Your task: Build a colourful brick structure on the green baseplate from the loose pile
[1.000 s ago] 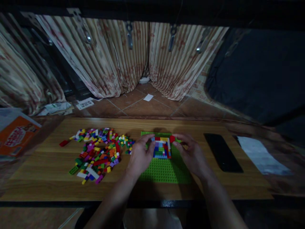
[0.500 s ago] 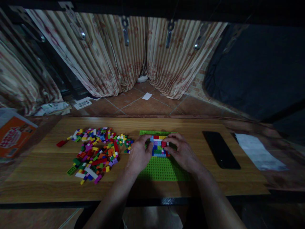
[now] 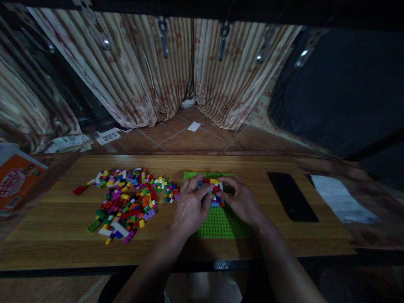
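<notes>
A green studded baseplate (image 3: 221,225) lies on the wooden table (image 3: 63,219) in front of me. On its far half stands a low build of many-coloured bricks (image 3: 215,201), mostly covered by my hands. My left hand (image 3: 192,204) grips the build's left side, fingers over its top and thumb against its near edge. My right hand (image 3: 242,201) comes in from the right, its fingertips pinching a small red brick (image 3: 216,189) down on top of the build. The two hands nearly touch over it.
A wide scatter of loose coloured bricks (image 3: 126,202) lies left of the baseplate. A black phone (image 3: 292,195) and a white sheet (image 3: 342,204) lie to the right. An orange box (image 3: 15,181) sits at far left. Curtains and tiled floor lie beyond the table.
My right hand has brought the red brick from the build's far right corner onto its top. Both hands have closed in over the build, hiding most of it.
</notes>
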Tool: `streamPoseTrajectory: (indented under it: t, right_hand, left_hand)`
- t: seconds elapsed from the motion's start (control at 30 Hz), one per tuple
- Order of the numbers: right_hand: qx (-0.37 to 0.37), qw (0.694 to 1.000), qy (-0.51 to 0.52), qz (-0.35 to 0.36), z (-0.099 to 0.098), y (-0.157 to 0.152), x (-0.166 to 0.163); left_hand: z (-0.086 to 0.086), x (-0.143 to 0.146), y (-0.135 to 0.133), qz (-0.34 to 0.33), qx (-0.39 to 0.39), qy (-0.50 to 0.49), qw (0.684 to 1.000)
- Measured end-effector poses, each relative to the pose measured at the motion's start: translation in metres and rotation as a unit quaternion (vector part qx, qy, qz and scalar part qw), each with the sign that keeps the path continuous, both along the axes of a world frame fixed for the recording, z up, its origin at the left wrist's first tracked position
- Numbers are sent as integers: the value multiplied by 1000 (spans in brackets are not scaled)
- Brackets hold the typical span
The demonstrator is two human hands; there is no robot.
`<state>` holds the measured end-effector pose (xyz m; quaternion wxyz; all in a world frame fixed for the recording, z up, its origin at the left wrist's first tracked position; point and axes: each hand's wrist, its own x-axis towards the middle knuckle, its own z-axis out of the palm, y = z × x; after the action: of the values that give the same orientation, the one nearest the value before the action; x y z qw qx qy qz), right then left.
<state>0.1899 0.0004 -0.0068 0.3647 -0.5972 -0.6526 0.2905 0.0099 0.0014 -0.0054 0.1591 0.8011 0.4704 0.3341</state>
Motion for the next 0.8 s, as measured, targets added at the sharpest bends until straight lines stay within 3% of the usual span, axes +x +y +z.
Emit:
streamPoseTrajectory:
  t: [0.47, 0.8]
  right_hand:
    - [-5, 999, 31, -1, -7, 1, -1]
    - [-7, 1000, 28, 0, -9, 3, 0]
  left_hand:
    - [1, 16, -12, 36, 50, 157, 986]
    - [-2, 23, -15, 44, 13, 153, 987]
